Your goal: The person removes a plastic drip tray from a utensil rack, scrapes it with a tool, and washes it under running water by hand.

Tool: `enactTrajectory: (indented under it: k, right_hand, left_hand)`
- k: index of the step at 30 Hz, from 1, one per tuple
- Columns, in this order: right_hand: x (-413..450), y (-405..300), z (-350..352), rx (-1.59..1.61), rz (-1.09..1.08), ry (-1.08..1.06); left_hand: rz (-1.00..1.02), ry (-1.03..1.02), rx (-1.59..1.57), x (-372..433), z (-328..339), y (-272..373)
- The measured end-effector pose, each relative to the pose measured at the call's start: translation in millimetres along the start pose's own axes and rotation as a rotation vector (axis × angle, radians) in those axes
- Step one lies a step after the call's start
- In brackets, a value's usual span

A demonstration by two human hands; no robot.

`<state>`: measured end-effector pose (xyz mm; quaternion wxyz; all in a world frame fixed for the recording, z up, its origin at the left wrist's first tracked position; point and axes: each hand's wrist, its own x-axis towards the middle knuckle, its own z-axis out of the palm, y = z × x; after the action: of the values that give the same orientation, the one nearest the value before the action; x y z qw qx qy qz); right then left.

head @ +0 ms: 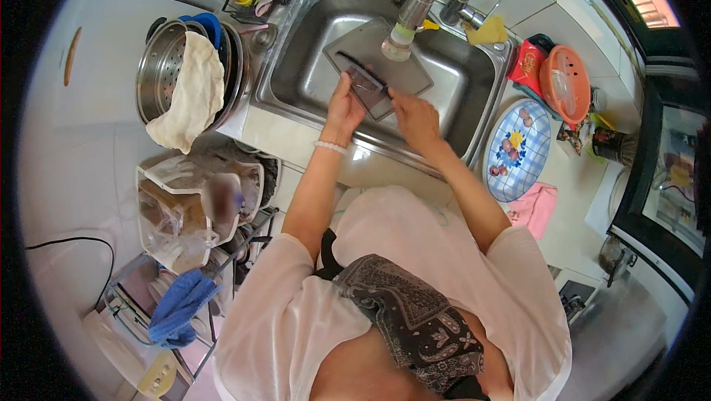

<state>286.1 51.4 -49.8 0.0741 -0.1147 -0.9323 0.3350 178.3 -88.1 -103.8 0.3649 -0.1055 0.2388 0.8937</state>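
Note:
Over the stainless steel sink (pixel 303 84), my left hand (pixel 345 102) supports a small, flat, partly see-through piece with a dark edge (pixel 364 74); its exact kind is unclear. My right hand (pixel 415 120) is curled, its thumb and fingertips at the lower right end of that piece. Beneath both hands, a grey translucent flat panel (pixel 408 76) lies tilted across the basin. The chrome faucet (pixel 414 9) hangs just above the panel, and no running water shows. Part of the panel is hidden by my hands and the piece.
Left of the sink stand a steel steamer pot (pixel 161 68) and other cookware, with a pale cloth (pixel 191 90) draped over them. To the right are a blue checked oval tray (pixel 519 151), an orange plastic basket (pixel 577 81) and a pink cloth (pixel 536 209). A yellow sponge (pixel 487 30) sits by the faucet.

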Motion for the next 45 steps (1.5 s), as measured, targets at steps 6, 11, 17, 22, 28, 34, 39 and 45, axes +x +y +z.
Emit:
enactTrajectory:
  k: [6, 11, 17, 22, 28, 34, 39, 45]
  right_hand:
    - [11.2, 26.5, -9.7, 0.015, 0.091, -0.044]
    - [16.2, 9.4, -6.0, -0.021, 0.008, -0.096]
    - [22.9, 36.8, -21.6, -0.023, 0.228, -0.021]
    - [13.6, 15.1, -7.7, -0.09, -0.014, -0.047]
    - [27.5, 33.9, -22.1, -0.021, 0.14, -0.041]
    - [30.4, 25.7, -24.8, -0.087, 0.055, -0.095]
    - [32.7, 22.2, -20.1, -0.033, 0.122, -0.035]
    - [41.8, 3.7, -11.5, 0.125, 0.216, 0.048]
  left_hand:
    - [-0.007, -0.011, 0.065, -8.4, 2.9, 3.5]
    - [-0.059, -0.044, 0.062, -6.3, 2.2, -3.7]
    - [-0.026, -0.01, 0.06, -8.3, -2.0, -1.6]
    - [-0.044, 0.038, 0.074, -7.9, 2.8, -6.3]
    - [-0.049, -0.03, 0.052, -7.8, -0.9, 1.7]
    - [-0.045, 0.035, 0.094, -17.4, 2.5, 4.6]
    - [-0.023, 0.007, 0.093, -15.7, 2.4, 6.6]
    - [0.056, 0.075, 0.148, -13.2, 10.0, 2.8]
